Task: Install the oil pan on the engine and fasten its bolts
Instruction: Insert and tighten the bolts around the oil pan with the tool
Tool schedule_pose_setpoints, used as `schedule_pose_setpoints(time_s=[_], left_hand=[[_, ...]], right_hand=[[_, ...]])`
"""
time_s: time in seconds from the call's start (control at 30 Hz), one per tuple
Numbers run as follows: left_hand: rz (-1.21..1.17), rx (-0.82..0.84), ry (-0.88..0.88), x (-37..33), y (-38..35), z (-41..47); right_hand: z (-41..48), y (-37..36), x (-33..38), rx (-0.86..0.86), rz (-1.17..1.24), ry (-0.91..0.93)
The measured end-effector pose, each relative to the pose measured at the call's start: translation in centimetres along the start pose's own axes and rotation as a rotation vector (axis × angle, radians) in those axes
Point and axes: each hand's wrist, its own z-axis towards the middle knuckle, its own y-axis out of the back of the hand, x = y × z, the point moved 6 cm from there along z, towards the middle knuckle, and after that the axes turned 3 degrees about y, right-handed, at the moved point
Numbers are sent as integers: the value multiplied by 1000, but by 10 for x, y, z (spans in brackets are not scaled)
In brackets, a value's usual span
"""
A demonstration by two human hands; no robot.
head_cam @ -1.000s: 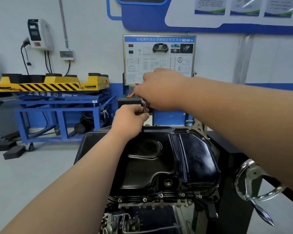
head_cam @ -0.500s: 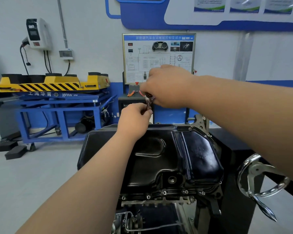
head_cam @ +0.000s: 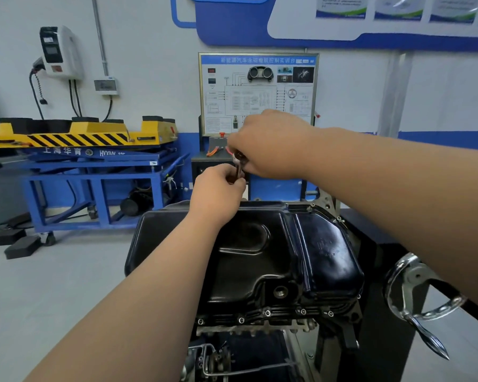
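The left hand (head_cam: 218, 193) still pinches the small metal tool (head_cam: 238, 167) above the black oil pan (head_cam: 273, 257). The right hand (head_cam: 271, 146) still grips its top, like before.

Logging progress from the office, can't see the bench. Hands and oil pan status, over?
Left hand and right hand both grip small metal tool at far rim. Glossy black oil pan seated on engine, near-edge bolts in. Nothing blocking.
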Motion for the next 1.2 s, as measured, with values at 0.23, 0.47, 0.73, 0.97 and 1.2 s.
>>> schedule_pose_setpoints(time_s=[0.23,0.47,0.73,0.97,1.2], left_hand=[[56,-54,-51,-6,1,-3],[75,-82,-74,-3,0,-4],[5,-111,-17,1,9,-2],[-6,-54,8,-1,2,-1],[22,-98,-17,0,9,-4]], right_hand=[[-2,-3,-3,43,44,-187],[-1,-1,1,-59,11,10],[1,-7,7,-47,156,-127],[1,-3,-1,-45,91,-77],[2,-7,7,-11,109,-72]])
